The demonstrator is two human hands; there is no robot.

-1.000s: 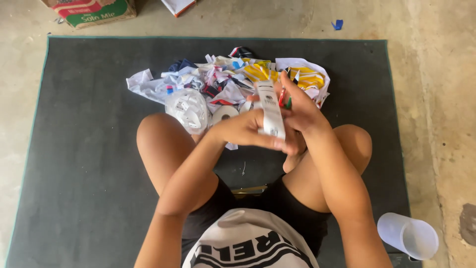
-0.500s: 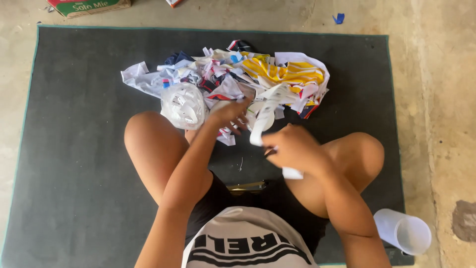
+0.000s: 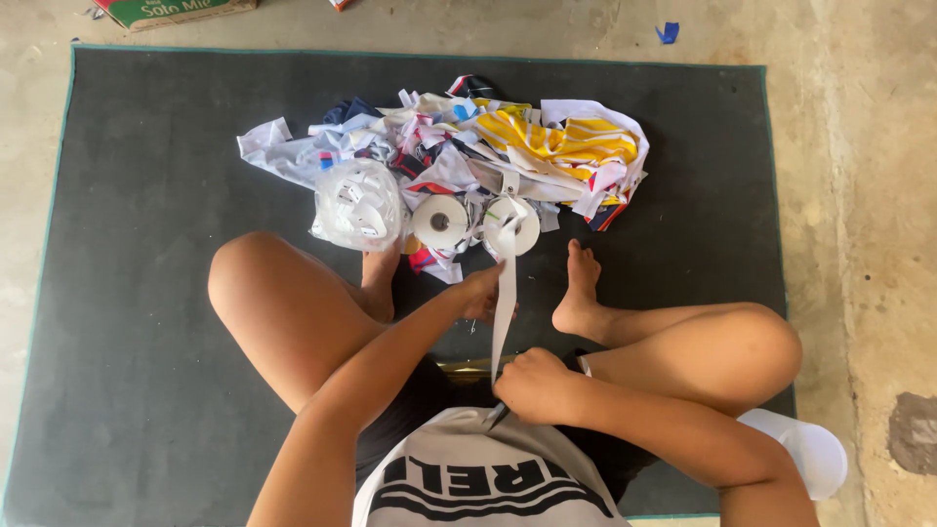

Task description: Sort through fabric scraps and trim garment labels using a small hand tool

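Pulling a white strip [image 3: 505,303] taut off a roll [image 3: 514,226] by the scrap pile [image 3: 508,146], the left hand [image 3: 480,293] pinches it midway, the right hand [image 3: 532,385] fisted round its lower end; most tape looks yet unwound.

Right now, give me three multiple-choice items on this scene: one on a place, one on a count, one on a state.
1. Where does the white cup lie?
A. On the scrap pile
B. Beside the person's right knee
C. Near the cardboard box

2. How many white tape rolls lie before the feet?
A. Two
B. Four
C. None

3. How is the white strip between the hands?
A. Crumpled
B. Pulled straight
C. Knotted

Answers: 1 B, it lies at the mat's corner by that knee. 2 A, two rolls lie side by side. 3 B, the left hand and right hand hold it taut.
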